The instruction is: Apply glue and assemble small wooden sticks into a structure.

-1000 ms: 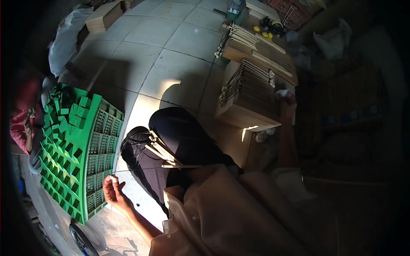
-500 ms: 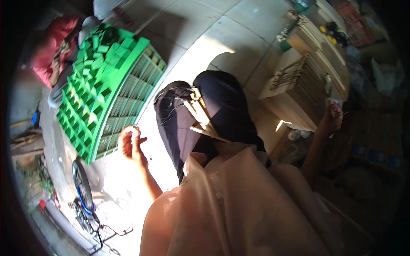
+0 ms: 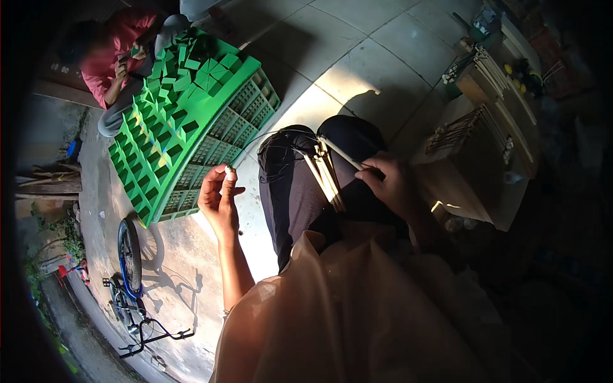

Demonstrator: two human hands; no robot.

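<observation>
My left hand [image 3: 220, 199] is raised left of my knees, thumb and fingers pinched on a small whitish piece [image 3: 230, 171] too small to make out. Over my right thigh, my right hand [image 3: 386, 184] grips the near end of a thin pale stick [image 3: 340, 152], which slants away toward my knees. Several short light wooden sticks [image 3: 324, 172] lie bunched on my lap between the thighs. Thin dark thread [image 3: 284, 131] curves across my left knee; where its ends go is hard to see.
A green crate [image 3: 191, 166] at left carries many green blocks [image 3: 185, 70]; a person in a red shirt [image 3: 131, 38] sits behind it. A blue-framed bicycle [image 3: 131, 274] lies nearer. At right, a wooden box [image 3: 460, 172] bears thin sticks [image 3: 454, 131].
My right hand has come from beside the wooden box at far right to above my lap, now with a pale stick in it. My left hand stays raised and pinched.
</observation>
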